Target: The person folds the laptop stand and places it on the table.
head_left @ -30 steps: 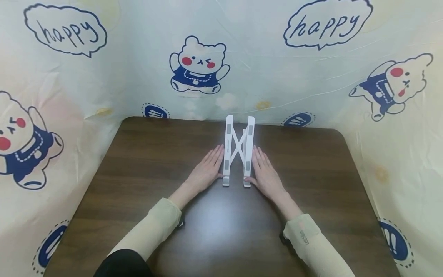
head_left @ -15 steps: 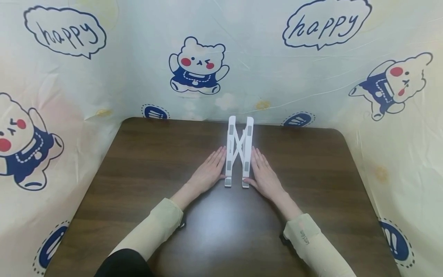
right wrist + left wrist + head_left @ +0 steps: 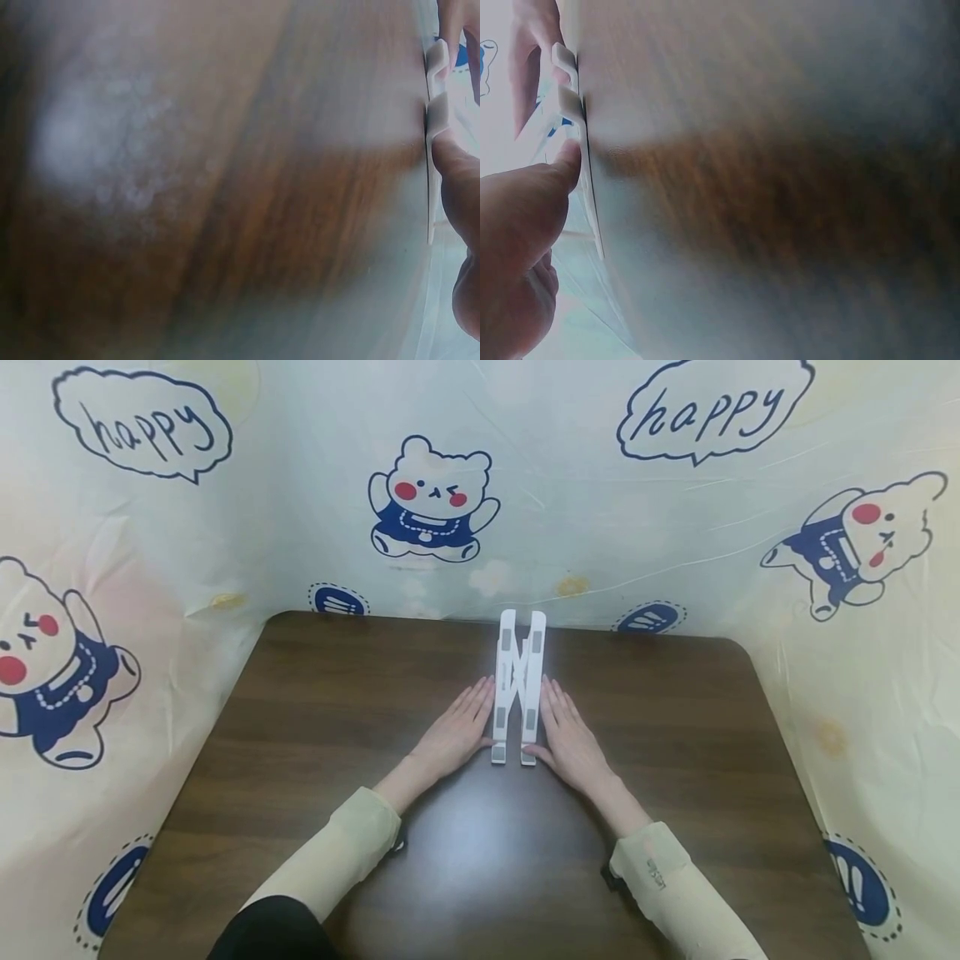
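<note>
Head view: your left fingers and right fingers are straight and side by side, neither clenched nor wrapped round anything, lying along the two outer sides of the stand. Your left thumb meets the outer side of the stand near its front end, while your right thumb lies across the front end of the right rail; mind that one, since its tip points toward the gap and could get nipped if the rails come together. The step looks like pressing the stand narrower between your left hand and right hand, so push evenly with both and at the same height along the rails, or one end may lag and the frame may skew. Your palms are hard to judge from above, so how firmly they bear on the rails cannot be told. Between the rails, the crossbars form a steep, narrow X; let it fold at its own pace, and if it stiffens, ease off and square the rails rather than force them. The stand sits at the middle of the far part of the table, and both wrist views show its front end down by the tabletop, so slide the pressure inward, low and level, without lifting. Your sleeves end behind the wrists, well apart from the rails, and should not snag.
</note>
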`<state>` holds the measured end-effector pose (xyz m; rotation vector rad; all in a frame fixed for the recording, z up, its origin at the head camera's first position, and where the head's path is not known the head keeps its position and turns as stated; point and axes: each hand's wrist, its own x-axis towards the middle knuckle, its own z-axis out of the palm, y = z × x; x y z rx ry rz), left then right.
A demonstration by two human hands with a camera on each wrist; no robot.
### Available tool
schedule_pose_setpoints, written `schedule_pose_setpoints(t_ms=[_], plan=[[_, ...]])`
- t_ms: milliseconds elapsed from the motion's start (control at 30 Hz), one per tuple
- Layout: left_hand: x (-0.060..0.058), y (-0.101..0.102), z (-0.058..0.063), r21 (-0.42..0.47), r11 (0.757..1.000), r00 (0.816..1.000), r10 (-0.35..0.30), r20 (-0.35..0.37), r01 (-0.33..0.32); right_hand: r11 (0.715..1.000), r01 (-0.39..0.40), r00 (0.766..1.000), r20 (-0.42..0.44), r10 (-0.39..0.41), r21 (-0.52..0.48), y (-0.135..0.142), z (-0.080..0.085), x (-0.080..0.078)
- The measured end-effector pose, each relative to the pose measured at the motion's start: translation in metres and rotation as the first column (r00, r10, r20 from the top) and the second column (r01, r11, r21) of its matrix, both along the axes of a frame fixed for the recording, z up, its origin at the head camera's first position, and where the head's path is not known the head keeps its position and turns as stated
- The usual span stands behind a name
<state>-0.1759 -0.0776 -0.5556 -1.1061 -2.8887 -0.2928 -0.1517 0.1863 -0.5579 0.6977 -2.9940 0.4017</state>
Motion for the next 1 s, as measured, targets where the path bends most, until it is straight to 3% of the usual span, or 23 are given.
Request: schedule_pose_setpoints(t_ms=[167,400,1000], plan=[[0.000,0.000,0.000,0.013,1.000,1.000,0.005,0.003,-0.005,1.000,0.001,1.000,-0.001,-0.001,0.005,0.000,0.000,0.000],[0.004,0.010,0.005,-0.102,0.994,0.999,0.034,-0.008,-0.035,1.000,-0.012,1.000,-0.001,0.012,-0.009,-0.005,0.003,0.003],[0.007,0.018,0.006,-0.065,0.997,0.999,0.039,0.011,-0.038,1.000,-0.012,0.999,-0.035,0.012,0.003,-0.008,-0.002,0.003]])
